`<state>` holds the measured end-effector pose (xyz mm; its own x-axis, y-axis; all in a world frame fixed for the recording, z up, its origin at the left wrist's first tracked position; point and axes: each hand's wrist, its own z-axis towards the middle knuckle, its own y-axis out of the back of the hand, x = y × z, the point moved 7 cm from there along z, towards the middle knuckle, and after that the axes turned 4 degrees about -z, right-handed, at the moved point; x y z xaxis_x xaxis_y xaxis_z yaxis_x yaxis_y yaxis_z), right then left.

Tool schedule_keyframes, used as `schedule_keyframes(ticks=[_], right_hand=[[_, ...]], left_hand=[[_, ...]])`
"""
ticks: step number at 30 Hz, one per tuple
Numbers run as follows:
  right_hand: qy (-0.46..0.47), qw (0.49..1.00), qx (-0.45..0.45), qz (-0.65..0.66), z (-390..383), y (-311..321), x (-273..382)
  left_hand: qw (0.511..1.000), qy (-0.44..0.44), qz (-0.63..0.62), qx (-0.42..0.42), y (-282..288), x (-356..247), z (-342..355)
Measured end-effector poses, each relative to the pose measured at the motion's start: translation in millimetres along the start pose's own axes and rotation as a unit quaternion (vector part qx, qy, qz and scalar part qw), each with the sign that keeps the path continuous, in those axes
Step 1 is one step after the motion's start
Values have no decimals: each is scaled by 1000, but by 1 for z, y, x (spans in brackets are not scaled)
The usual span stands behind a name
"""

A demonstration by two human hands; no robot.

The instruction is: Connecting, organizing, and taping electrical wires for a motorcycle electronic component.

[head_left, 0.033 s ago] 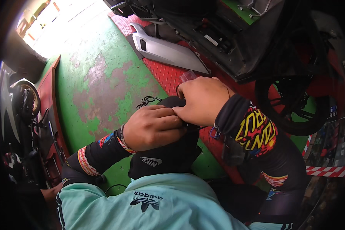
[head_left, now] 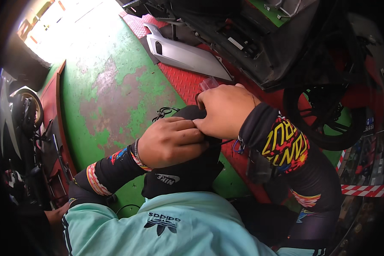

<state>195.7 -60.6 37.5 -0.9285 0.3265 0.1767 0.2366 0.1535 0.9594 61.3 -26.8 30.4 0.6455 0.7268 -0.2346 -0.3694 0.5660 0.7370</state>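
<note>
**Head view: two hands working on a black cap worn by a seated person**

Head view, looking down. At centre, the left hand rests curled on the crown of a black cap, its fingers bent and pressed together toward the right hand. The right hand comes in from 2 o'clock, closed in a pinch with its fingertips meeting those of the left at the top of the cap; what they nip between them is hidden by the knuckles, so it cannot be told. A thin black wire loops out just beside the cap at 10 o'clock, and a small clear plastic piece shows just beyond the right hand at 12 o'clock. Both forearms wear dark patterned sleeves. The cap sits on the head of a person in a mint-green jacket, at 6 o'clock. A silver fairing panel lies on the red tread-plate floor at 12 o'clock; worn green floor spreads to 10 o'clock, and a motorcycle wheel stands at 3 o'clock.

Progress, as judged: the work at the cap's crown appears to be mid-course, since both hands are closed upon it; nothing shows it finished, and releasing the grip remains.
</note>
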Motion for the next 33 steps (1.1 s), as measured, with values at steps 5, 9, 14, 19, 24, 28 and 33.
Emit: schedule_keyframes(ticks=[5,9,14,19,24,28,33], right_hand=[[-63,992,-70,88,8,6,-2],[-55,968,-171,175,-1,10,0],[9,959,-282,41,-33,25,24],[75,932,-355,-3,-73,39,36],[27,921,-386,-53,-113,21,35],[50,894,-403,-187,-143,-2,51],[53,877,-425,-217,-156,-24,37]], left_hand=[[999,51,-20,-4,0,12,-17],[996,82,-31,-32,0,19,-25],[990,111,-70,-47,-5,20,-29],[959,239,-131,-80,-5,33,-42],[943,275,-164,-93,-2,35,-31],[937,290,-178,-84,-1,35,-17],[959,242,-149,-12,-6,38,-11]])
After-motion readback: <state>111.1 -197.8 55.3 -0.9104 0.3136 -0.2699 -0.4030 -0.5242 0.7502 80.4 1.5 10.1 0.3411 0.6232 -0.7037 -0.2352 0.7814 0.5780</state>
